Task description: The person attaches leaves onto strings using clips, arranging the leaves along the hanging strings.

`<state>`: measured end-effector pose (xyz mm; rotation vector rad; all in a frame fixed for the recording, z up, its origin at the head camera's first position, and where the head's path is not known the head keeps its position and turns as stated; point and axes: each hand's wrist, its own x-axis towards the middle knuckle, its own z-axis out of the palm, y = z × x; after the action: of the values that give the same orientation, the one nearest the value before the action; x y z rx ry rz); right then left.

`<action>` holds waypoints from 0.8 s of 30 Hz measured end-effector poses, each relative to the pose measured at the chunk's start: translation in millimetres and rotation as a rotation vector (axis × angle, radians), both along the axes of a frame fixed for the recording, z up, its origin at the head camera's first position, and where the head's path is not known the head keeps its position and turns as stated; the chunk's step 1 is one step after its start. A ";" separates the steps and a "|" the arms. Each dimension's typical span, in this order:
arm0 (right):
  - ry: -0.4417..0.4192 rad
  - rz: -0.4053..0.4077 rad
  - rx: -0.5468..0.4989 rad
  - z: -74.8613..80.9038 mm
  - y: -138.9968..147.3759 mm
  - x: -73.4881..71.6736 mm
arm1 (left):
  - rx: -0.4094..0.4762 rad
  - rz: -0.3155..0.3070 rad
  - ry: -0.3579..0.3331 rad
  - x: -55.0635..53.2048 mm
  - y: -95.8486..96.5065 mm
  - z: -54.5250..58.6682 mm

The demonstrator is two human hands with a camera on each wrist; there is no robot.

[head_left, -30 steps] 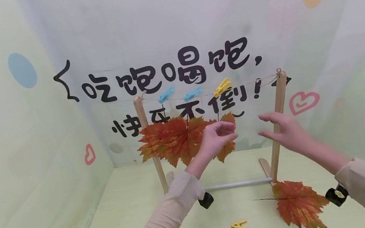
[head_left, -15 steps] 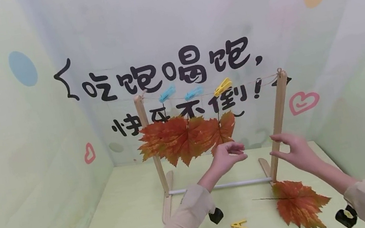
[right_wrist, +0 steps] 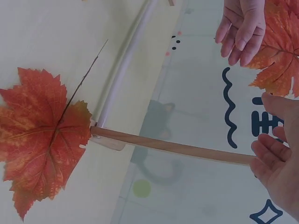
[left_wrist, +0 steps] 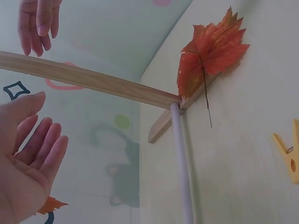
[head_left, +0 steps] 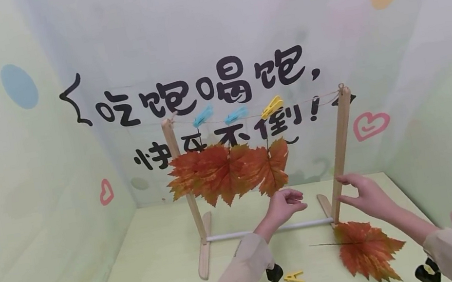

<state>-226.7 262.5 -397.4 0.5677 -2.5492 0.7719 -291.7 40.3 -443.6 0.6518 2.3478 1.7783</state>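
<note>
My left hand (head_left: 284, 208) hovers just below the hanging leaves, its fingers loosely bent with nothing in them. Beside the right wooden post (head_left: 341, 152) is my right hand (head_left: 367, 195), thumb and fingers apart and holding nothing; whether it touches the post I cannot tell. Three red-orange maple leaves (head_left: 224, 173) hang by their stems from a string, the left ones overlapping. Two blue clothespins (head_left: 203, 116) and a yellow clothespin (head_left: 272, 107) clip them. A loose maple leaf (head_left: 369, 249) lies on the table by the right post, its stem pointing left. Another yellow clothespin (head_left: 294, 278) lies nearer the front.
The stand has a left wooden post (head_left: 192, 205), flat wooden feet (head_left: 205, 260) and a white crossbar (head_left: 232, 235) low between the posts. The pale table (head_left: 136, 273) meets a printed backdrop (head_left: 207, 25) behind and at both sides.
Both hands have come down from beside the rightmost hanging leaf, the left one moving slightly right, and that leaf now shows fully. The clipped leaves stay on the string.
</note>
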 end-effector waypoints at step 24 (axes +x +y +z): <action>-0.069 -0.006 -0.087 -62.8 9.9 19.9 | -0.255 -0.083 -0.030 27.9 15.9 -78.1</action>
<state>-206.8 272.5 -460.2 0.5142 -2.5636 0.9103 -263.8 56.2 -521.7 0.6673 2.4313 1.4126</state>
